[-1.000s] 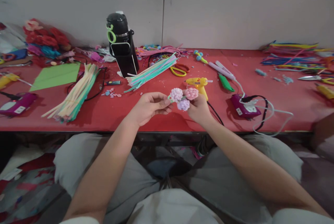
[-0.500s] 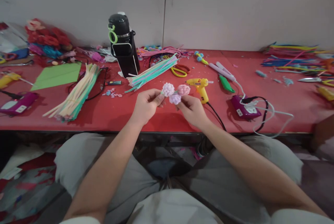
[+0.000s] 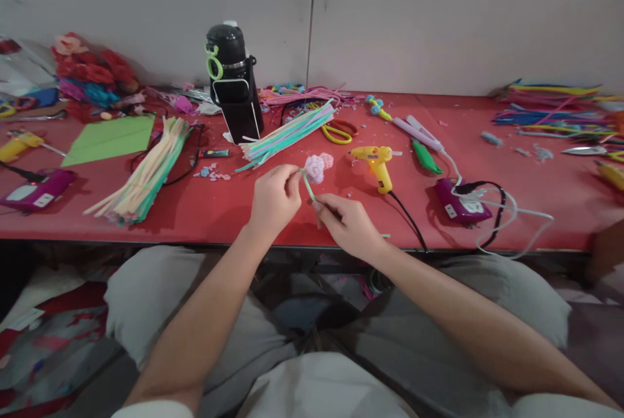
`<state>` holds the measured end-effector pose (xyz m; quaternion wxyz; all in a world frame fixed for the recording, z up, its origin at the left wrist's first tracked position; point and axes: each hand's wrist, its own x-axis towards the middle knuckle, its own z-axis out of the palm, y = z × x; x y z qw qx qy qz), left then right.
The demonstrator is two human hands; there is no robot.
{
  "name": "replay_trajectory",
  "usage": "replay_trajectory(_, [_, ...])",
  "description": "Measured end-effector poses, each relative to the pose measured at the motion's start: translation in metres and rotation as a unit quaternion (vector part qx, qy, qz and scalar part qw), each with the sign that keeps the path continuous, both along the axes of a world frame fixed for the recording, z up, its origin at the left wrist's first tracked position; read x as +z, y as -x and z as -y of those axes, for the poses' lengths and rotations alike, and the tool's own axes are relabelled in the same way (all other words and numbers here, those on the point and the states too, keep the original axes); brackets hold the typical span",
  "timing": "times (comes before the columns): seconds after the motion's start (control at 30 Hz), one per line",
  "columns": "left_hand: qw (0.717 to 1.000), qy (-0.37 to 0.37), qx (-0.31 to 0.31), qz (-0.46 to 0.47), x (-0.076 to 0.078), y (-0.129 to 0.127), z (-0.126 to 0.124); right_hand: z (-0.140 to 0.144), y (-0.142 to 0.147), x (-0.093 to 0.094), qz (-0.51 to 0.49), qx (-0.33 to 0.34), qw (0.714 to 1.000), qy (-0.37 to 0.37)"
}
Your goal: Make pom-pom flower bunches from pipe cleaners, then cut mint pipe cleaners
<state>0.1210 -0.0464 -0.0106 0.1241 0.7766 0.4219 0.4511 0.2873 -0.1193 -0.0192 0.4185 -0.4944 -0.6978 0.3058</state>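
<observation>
Both my hands hold a small cluster of fuzzy pipe-cleaner flowers, pink and lilac, on a thin green stem. My left hand pinches the stem just under the flower heads. Lower down, my right hand grips the same stem, which runs slanted between the two hands. The flowers hover just above the red table, near its front edge.
A yellow glue gun lies right of the flowers, its black cord running off the edge. A purple power strip with white cable sits further right. A black bottle, pastel pipe-cleaner bundles, yellow scissors and green paper lie behind.
The flower cluster has moved left and tipped away from me. My right hand slid down from the flower heads to the lower stem, and my left hand closed in under the heads.
</observation>
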Motion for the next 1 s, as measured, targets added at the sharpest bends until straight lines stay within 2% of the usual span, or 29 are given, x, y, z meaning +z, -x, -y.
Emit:
replay_trajectory(0.13, [0.991, -0.058, -0.018, -0.117, 0.003, 0.003, -0.002, 0.0, -0.015, 0.012, 0.136, -0.045, 0.983, -0.112])
replay_trajectory(0.27, [0.976, -0.072, -0.105, -0.175, 0.012, 0.004, 0.001, -0.008, -0.035, 0.039, 0.232, -0.047, 0.94, -0.245])
replay_trajectory(0.37, [0.963, -0.078, -0.198, -0.164, 0.022, 0.004, 0.006, -0.018, -0.048, 0.061, 0.222, -0.035, 0.94, -0.256])
replay_trajectory(0.47, [0.966, -0.054, -0.239, -0.081, 0.034, 0.004, 0.014, -0.031, -0.061, 0.072, 0.161, -0.01, 0.963, -0.216])
replay_trajectory(0.57, [0.97, -0.005, -0.24, 0.031, 0.043, 0.005, 0.023, -0.041, -0.072, 0.066, 0.092, 0.049, 0.987, -0.124])
replay_trajectory(0.63, [0.969, 0.035, -0.222, 0.098, 0.047, 0.003, 0.026, -0.043, -0.072, 0.055, 0.05, 0.103, 0.992, -0.059])
replay_trajectory(0.7, [0.965, 0.08, -0.185, 0.166, 0.046, 0.001, 0.027, -0.04, -0.064, 0.041, 0.009, 0.136, 0.99, -0.026])
replay_trajectory(0.8, [0.953, 0.122, -0.119, 0.251, 0.04, -0.002, 0.022, -0.026, -0.039, 0.023, -0.042, 0.116, 0.992, 0.01])
replay_trajectory(0.83, [0.952, 0.125, -0.102, 0.262, 0.037, -0.003, 0.02, -0.021, -0.03, 0.018, -0.067, 0.088, 0.994, 0.013])
replay_trajectory(0.9, [0.957, 0.118, -0.076, 0.254, 0.033, -0.001, 0.015, -0.01, -0.015, 0.012, -0.09, 0.051, 0.995, 0.011])
replay_trajectory(1.0, [0.977, 0.079, -0.048, 0.191, 0.03, 0.003, 0.011, 0.001, -0.005, 0.01, -0.066, 0.004, 0.998, -0.021])
